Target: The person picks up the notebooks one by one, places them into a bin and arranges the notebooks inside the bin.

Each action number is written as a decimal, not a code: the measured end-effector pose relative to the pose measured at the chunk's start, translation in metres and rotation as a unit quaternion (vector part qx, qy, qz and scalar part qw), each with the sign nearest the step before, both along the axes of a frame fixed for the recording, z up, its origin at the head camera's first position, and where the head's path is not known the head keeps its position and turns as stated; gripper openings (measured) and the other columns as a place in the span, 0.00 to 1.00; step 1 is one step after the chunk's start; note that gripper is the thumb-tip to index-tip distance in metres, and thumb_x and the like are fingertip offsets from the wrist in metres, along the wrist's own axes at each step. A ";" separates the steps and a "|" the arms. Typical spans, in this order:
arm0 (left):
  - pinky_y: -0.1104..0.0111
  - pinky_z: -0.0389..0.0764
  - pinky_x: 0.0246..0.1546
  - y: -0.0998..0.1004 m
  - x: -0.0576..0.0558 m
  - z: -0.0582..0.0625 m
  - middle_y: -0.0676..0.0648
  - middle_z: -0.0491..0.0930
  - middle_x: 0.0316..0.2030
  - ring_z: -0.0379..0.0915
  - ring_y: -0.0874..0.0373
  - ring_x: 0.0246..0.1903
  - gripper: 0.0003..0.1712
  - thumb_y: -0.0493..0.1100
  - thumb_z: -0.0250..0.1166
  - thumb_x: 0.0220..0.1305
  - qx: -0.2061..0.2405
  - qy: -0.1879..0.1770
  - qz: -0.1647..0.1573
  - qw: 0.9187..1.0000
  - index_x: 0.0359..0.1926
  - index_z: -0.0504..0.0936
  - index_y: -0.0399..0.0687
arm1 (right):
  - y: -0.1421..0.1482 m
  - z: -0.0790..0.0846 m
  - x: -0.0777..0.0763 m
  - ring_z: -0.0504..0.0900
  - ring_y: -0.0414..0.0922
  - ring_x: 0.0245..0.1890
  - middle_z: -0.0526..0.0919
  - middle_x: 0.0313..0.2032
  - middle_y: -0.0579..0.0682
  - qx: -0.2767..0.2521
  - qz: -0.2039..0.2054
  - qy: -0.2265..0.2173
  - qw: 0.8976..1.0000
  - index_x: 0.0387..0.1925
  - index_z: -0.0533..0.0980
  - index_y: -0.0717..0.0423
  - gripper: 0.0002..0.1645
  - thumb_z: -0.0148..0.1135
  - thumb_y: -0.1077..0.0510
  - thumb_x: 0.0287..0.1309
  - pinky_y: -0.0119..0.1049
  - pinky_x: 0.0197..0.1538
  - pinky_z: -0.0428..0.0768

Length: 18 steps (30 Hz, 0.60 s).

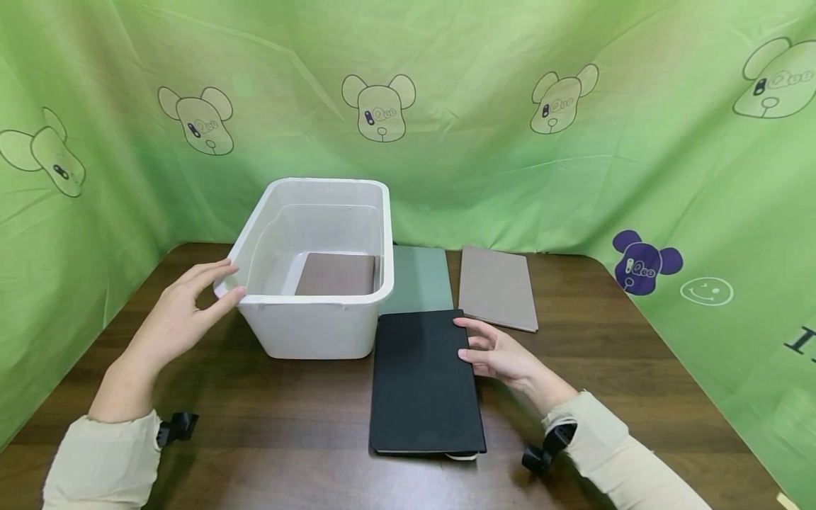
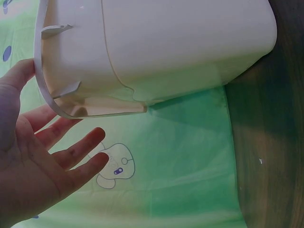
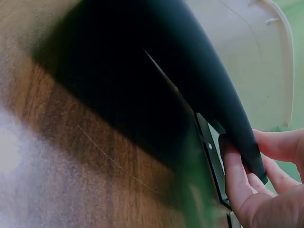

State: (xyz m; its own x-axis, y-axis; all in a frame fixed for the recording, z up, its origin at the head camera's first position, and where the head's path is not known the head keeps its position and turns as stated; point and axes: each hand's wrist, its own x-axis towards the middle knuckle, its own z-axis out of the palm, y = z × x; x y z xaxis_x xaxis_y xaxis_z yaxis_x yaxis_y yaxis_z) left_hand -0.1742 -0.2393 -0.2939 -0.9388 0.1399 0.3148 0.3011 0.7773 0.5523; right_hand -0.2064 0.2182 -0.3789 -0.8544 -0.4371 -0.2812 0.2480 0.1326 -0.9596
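A black notebook (image 1: 423,382) lies in front of the white bin's right side, with pale page edges along its near end. My right hand (image 1: 500,358) pinches its right edge, thumb on one face and fingers beneath. In the right wrist view the notebook's cover (image 3: 209,61) is tilted, its held edge raised over the wood. My left hand (image 1: 185,304) rests thumb and fingertips on the near left corner of the white bin (image 1: 312,326). The left wrist view shows its other fingers (image 2: 88,147) spread out beside the rim. Inside the bin lies a brown-grey notebook (image 1: 336,275).
Behind the black notebook, a green notebook (image 1: 421,276) lies partly covered beside the bin. A grey notebook (image 1: 497,289) sits farther right on the brown wooden table (image 1: 274,439). Green printed cloth (image 1: 465,177) stands around the back and sides.
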 end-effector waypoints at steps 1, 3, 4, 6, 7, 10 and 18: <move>0.38 0.60 0.58 0.000 0.000 0.000 0.40 0.63 0.66 0.56 0.37 0.65 0.30 0.55 0.56 0.65 0.000 0.000 0.000 1.000 0.62 0.69 0.43 | 0.000 0.001 0.000 0.81 0.35 0.34 0.75 0.36 0.43 -0.002 -0.001 0.000 1.000 0.70 0.49 0.57 0.42 0.58 0.65 0.59 0.31 0.42 0.82; 0.38 0.60 0.58 0.000 0.000 0.000 0.40 0.63 0.66 0.56 0.37 0.65 0.30 0.55 0.56 0.65 0.000 -0.001 0.000 1.000 0.62 0.70 0.44 | 0.001 0.001 0.000 0.80 0.35 0.34 0.75 0.36 0.43 -0.005 -0.001 0.002 1.000 0.70 0.49 0.57 0.42 0.58 0.65 0.59 0.31 0.42 0.82; 0.37 0.60 0.58 0.000 0.000 0.000 0.40 0.63 0.66 0.57 0.37 0.65 0.30 0.55 0.56 0.65 0.001 -0.002 0.001 1.000 0.62 0.70 0.44 | 0.001 0.002 0.000 0.80 0.34 0.34 0.75 0.36 0.43 -0.006 0.000 0.003 1.000 0.70 0.50 0.57 0.42 0.58 0.65 0.59 0.31 0.42 0.82; 0.38 0.60 0.58 0.001 0.001 0.000 0.41 0.63 0.66 0.57 0.38 0.65 0.29 0.56 0.56 0.65 0.002 -0.005 0.003 1.000 0.62 0.70 0.45 | 0.002 0.002 -0.001 0.80 0.34 0.34 0.75 0.36 0.43 -0.012 -0.001 0.003 1.000 0.70 0.50 0.56 0.42 0.58 0.65 0.59 0.31 0.42 0.82; 0.38 0.61 0.58 0.001 0.001 0.000 0.41 0.63 0.66 0.57 0.38 0.65 0.29 0.56 0.56 0.65 0.002 -0.007 0.005 1.000 0.61 0.71 0.46 | 0.002 0.002 -0.001 0.80 0.34 0.34 0.75 0.36 0.42 -0.015 -0.002 0.002 1.000 0.70 0.50 0.56 0.42 0.57 0.66 0.59 0.31 0.42 0.82; 0.38 0.61 0.57 0.001 0.001 0.000 0.41 0.63 0.66 0.57 0.38 0.65 0.27 0.56 0.56 0.65 0.004 -0.006 0.005 1.000 0.60 0.72 0.47 | 0.004 0.001 -0.001 0.80 0.34 0.34 0.76 0.36 0.42 -0.029 -0.005 -0.002 1.000 0.70 0.50 0.55 0.41 0.56 0.67 0.59 0.31 0.42 0.82; 0.38 0.61 0.57 0.001 0.001 0.000 0.41 0.63 0.66 0.57 0.38 0.65 0.28 0.55 0.56 0.65 0.003 -0.004 0.003 1.000 0.61 0.71 0.46 | 0.006 0.002 -0.003 0.80 0.34 0.34 0.76 0.35 0.41 -0.041 -0.006 0.001 0.999 0.71 0.49 0.54 0.41 0.55 0.68 0.60 0.31 0.42 0.82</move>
